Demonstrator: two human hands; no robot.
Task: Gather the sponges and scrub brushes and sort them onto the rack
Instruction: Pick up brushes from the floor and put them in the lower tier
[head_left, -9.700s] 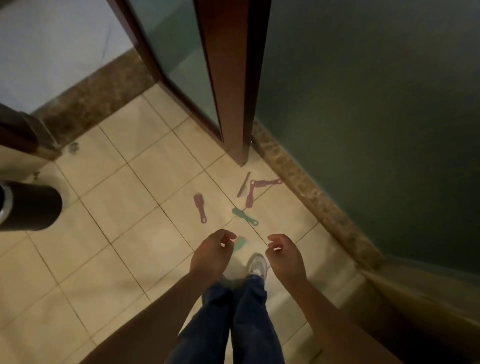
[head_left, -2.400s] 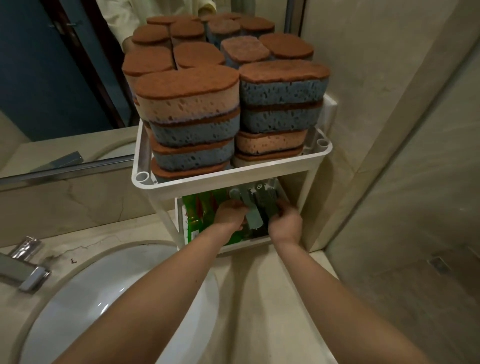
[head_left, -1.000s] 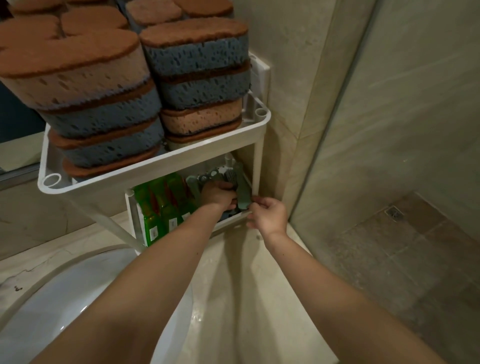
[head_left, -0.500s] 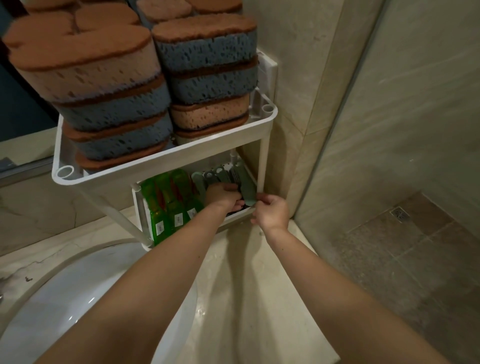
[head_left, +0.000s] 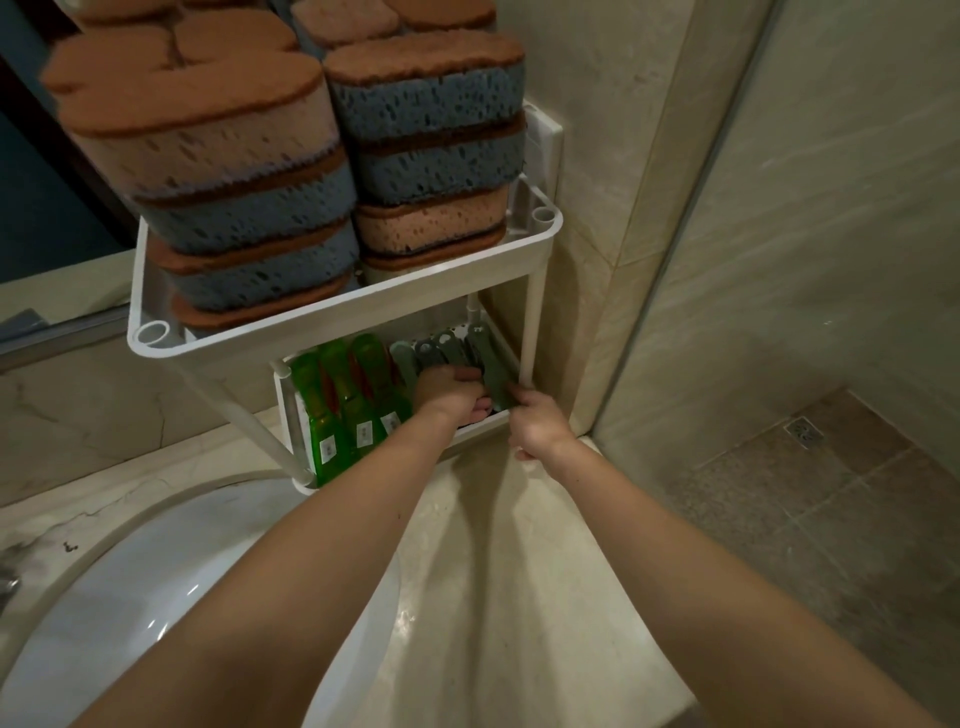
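The pale stone table (head_left: 519, 597) spreads under my arms, with the white sink (head_left: 156, 597) sunk into it on my left. At its back corner stands the white two-tier rack (head_left: 337, 322). The top tier is packed with stacked sponges (head_left: 208, 130), brown-topped with blue or peach foam. In the lower tier green bottles (head_left: 337, 410) stand on the left, and the grey-green scrub brushes (head_left: 452, 348) stand upright in a row on the right. My left hand (head_left: 449, 389) reaches into that lower tier, its fingers (head_left: 467, 374) curled round the brush handles. My right hand (head_left: 537, 423) sits at the tier's front edge, pinching the lower end of the rightmost brush.
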